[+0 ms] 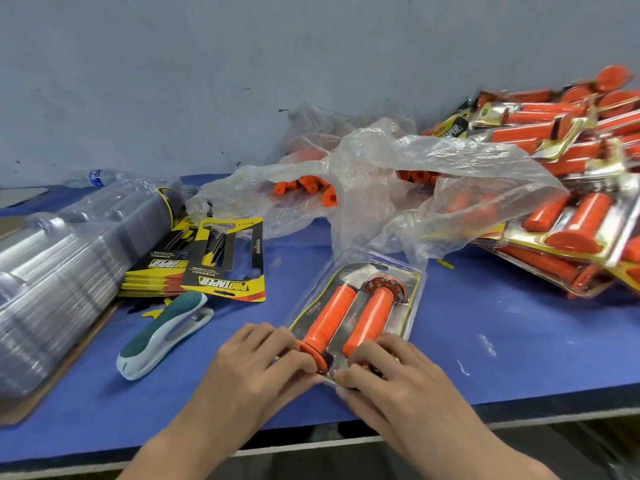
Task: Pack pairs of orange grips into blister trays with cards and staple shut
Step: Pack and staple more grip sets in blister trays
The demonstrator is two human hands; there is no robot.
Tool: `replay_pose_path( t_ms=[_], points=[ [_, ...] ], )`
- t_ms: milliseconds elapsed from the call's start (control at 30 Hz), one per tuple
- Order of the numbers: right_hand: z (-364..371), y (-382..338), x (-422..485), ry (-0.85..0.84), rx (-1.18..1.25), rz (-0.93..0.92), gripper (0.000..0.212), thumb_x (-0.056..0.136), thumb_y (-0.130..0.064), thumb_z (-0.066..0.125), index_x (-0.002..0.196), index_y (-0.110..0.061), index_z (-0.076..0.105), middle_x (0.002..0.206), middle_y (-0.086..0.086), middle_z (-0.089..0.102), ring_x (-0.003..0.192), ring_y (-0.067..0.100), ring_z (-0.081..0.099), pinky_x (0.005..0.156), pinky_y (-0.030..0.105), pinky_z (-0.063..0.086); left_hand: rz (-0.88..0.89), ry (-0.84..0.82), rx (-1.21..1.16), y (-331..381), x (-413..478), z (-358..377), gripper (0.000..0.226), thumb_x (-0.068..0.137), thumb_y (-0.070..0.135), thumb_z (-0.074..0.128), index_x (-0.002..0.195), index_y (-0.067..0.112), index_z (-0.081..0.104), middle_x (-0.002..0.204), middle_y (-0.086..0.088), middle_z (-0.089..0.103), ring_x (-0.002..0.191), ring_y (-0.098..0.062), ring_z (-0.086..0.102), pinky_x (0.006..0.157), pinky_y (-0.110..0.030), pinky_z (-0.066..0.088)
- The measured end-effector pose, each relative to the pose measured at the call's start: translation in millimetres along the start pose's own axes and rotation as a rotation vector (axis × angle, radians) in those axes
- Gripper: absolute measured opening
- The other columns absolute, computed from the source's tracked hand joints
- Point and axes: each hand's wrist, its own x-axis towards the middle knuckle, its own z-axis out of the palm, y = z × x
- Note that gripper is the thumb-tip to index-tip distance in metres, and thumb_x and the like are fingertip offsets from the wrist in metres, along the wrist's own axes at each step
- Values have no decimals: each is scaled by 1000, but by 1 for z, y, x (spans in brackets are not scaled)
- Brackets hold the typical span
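A clear blister tray [408,289] lies on the blue table in front of me, with a printed card and two orange grips [329,317] inside it. My left hand [256,365] and my right hand [391,372] pinch the tray's near edge, fingers curled over the plastic beside the grip ends. A teal and white stapler [162,336] lies on the table left of my hands. Yellow and black cards [225,268] are stacked behind the stapler.
A long stack of empty clear trays [62,271] fills the left side. A crumpled plastic bag [398,181] with loose orange grips [308,188] sits at the back. Finished packs [568,188] are piled on the right. The table's front edge [554,400] runs below my hands.
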Motion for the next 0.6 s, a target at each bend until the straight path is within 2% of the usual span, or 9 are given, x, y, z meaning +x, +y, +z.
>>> replay_pose_path(
  t_ms=[233,300,433,533,600],
  points=[
    [-5,10,2,-51,115,-32,23,98,-36,50,86,-25,66,92,-9,61,83,17,59,86,30,52,18,50,82,-4,-2,0,44,92,53,64,68,16,61,74,1,56,67,-20,53,61,-32,46],
    [-6,15,0,-90,164,-36,22,99,-37,48,90,-26,66,96,-8,60,86,16,58,93,33,50,20,38,66,-5,-3,1,42,92,53,63,71,17,59,76,2,55,69,-18,51,64,-29,44],
    [-11,26,-8,-201,238,8,22,102,-39,44,98,-28,63,105,-11,56,97,13,55,100,32,46,26,-16,49,-4,-5,4,24,97,44,57,89,21,59,90,3,58,80,-17,54,75,-26,45],
    [-11,27,-8,-167,120,5,19,100,-35,46,97,-28,64,103,-10,58,95,12,59,103,37,46,25,-7,93,0,-3,4,29,99,41,55,84,19,66,86,2,60,77,-18,53,74,-27,44],
    [-6,19,-5,-110,38,23,13,94,-29,51,95,-29,64,97,-9,60,89,13,60,100,39,48,22,8,132,4,0,4,31,98,41,57,80,18,67,83,2,59,74,-18,52,72,-29,45]
  ],
)
